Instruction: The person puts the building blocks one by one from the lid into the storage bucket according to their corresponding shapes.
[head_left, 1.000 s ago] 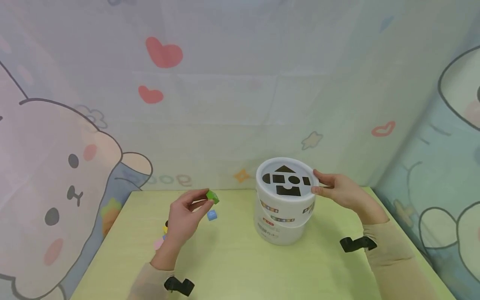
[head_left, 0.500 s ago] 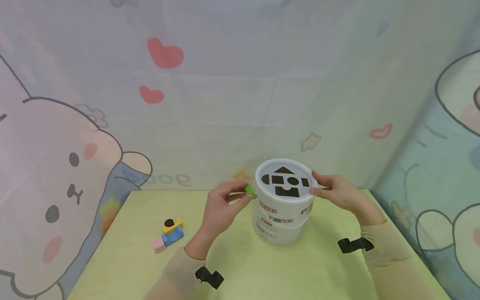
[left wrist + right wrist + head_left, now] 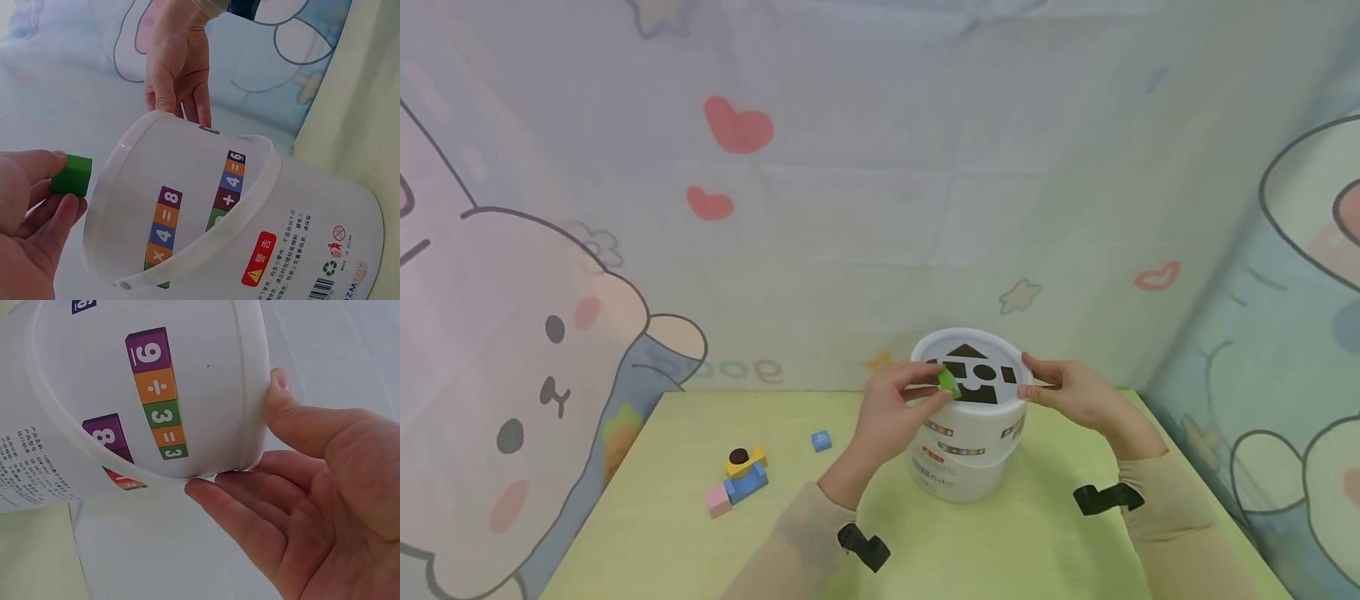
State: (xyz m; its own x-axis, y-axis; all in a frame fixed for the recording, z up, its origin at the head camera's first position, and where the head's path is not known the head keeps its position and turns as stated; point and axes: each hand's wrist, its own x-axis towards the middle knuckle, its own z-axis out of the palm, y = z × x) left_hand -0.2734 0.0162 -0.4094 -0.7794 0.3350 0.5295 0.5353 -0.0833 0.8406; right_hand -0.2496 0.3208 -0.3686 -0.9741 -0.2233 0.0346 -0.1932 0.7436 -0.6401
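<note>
My left hand [image 3: 887,417] pinches a small green block [image 3: 950,384] between thumb and fingertips, above the near left part of the bucket's lid. The left wrist view shows this green block [image 3: 72,175] a little apart from the rim. A white bucket [image 3: 958,479] stands upright on the table; its lid [image 3: 1010,351] has dark cut-outs, among them a triangle, a circle and an arch shape. The left hand covers some of them. With thumb and fingers, my right hand [image 3: 1078,398] holds the bucket's right rim, seen closer on the white bucket [image 3: 206,394].
Left on the green table [image 3: 647,533] lie a pink block [image 3: 718,502], a blue block [image 3: 747,483] and a yellow piece [image 3: 752,462] with a dark round top, close together. A small blue cube [image 3: 822,441] lies between them and the bucket. A printed curtain [image 3: 865,208] hangs behind.
My left hand has carried the green block rightward from above the blue cube to over the bucket's lid, uncovering the blocks at the left. The right hand keeps its hold on the rim.
</note>
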